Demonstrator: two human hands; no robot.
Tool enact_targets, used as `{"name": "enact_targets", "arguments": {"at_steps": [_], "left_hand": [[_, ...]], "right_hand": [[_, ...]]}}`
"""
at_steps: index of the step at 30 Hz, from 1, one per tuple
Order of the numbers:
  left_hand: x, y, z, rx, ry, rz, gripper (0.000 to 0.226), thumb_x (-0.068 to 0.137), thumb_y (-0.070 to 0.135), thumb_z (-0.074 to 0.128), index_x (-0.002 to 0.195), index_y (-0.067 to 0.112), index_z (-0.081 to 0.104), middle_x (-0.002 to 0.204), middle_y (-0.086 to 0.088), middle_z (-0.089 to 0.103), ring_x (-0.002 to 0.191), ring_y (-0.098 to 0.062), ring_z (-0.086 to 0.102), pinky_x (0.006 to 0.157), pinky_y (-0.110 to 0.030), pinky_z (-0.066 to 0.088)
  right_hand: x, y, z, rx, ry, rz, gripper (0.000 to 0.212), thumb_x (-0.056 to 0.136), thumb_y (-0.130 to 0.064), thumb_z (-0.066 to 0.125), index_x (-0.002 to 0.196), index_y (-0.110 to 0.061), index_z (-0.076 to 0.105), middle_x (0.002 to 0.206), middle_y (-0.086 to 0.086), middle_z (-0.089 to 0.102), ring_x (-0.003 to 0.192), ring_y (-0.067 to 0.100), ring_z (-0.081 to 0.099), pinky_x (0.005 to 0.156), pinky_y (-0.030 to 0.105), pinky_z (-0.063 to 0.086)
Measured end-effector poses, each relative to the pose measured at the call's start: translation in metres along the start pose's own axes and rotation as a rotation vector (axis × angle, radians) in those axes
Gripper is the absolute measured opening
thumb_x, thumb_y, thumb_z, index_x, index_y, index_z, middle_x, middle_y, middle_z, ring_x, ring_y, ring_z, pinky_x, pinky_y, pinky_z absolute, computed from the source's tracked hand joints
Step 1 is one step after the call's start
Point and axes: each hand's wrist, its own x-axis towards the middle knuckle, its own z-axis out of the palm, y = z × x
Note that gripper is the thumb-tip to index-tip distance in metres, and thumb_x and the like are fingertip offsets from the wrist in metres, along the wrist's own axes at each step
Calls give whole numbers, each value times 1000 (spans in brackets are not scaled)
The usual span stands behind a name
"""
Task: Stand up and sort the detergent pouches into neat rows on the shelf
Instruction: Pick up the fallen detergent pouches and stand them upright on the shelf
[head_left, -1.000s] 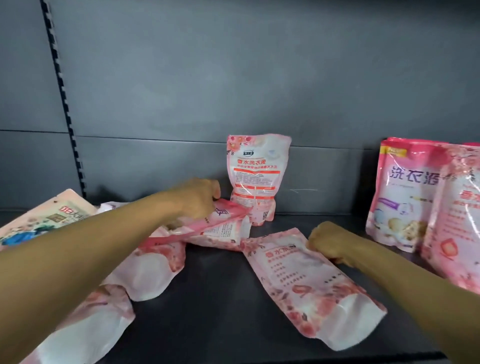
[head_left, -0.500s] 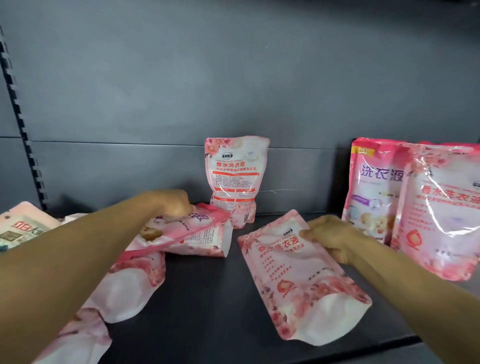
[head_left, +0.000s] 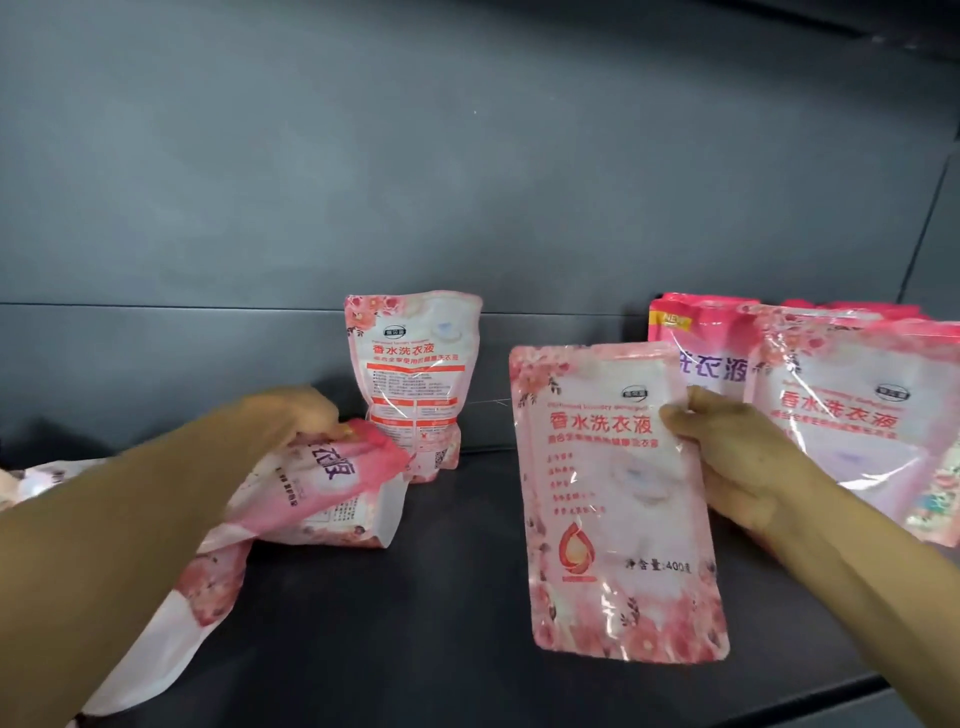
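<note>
right hand (head_left: 737, 457) grips upright pouch (head_left: 618, 499) by its right edge | left hand (head_left: 291, 415) pinches tilted pouch (head_left: 322, 483) top

This looks like a shop aisle, seen at one bay of retail shelving. A dark grey metal shelf (head_left: 467, 597) runs across the scene, backed by a plain grey panelled back wall (head_left: 467, 182) with a seam line along it. The stock is many identical pink laundry detergent pouches (head_left: 415, 379) with printed Chinese labels; a "NEW" tag marks a pink-and-purple pouch (head_left: 696, 332) at the far right.
</note>
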Motion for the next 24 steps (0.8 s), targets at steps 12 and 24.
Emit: {"name": "enact_targets", "arguments": {"at_steps": [12,24], "left_hand": [[-78,61,-59,-385,-9,457,27,87,-8,54,68,10,50,55,-1,57,48,-12,55,47,-21,47],[-72,166,31,-1165,231,398,36,87,-11,51,64,14,39,63,-7,44,56,-18,42,53,-27,37]], "right_hand": [[-16,-23,-52,28,363,-320,30,90,5,43,70,-16,50,68,9,53,46,13,54,39,24,51],[-2,-7,-70,50,626,-388,26,89,-13,46,66,-25,49,70,2,58,73,27,58,72,47,54]]}}
